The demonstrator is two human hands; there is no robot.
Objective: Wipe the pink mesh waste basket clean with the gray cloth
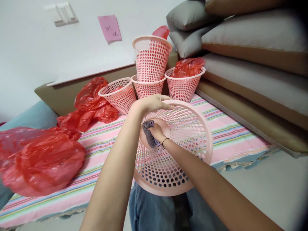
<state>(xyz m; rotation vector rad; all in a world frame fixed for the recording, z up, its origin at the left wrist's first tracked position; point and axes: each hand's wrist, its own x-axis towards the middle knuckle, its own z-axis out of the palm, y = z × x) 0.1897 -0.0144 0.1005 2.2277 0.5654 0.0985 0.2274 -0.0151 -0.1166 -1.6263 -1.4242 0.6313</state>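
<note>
- Our left hand (154, 104) was closed on the far rim of the pink basket (166, 191), thumb & fingers apparently either side of the edge, prob. to stop it rolling or sliding.
- Our right hand (157, 131) was down inside, pinching a bunched grey cloth (149, 137) b/w thumb & fingers, right by the base; couldn't tell how hard it pressed.
- Basket was mid-scene, tipped w/ its mouth twd us, over the near edge of the striped sheet (98, 150) & our jeans (144, 208). Tilt prob. gave the right arm a straight way in; couldn't tell if the lower rim rested on our legs.
- Far side: three baskets in a row, a fourth, the top basket (151, 61), standing on the middle one, prob. to save room.
- Red bags (43, 160) lay heaped at left, prob. clear of our arms.
- Look: pale pink plastic, wide smooth rim, wall full of holes, approx. round near the mouth & slot-like deeper in, solid round base. Any small marks = too fine to tell.
</note>
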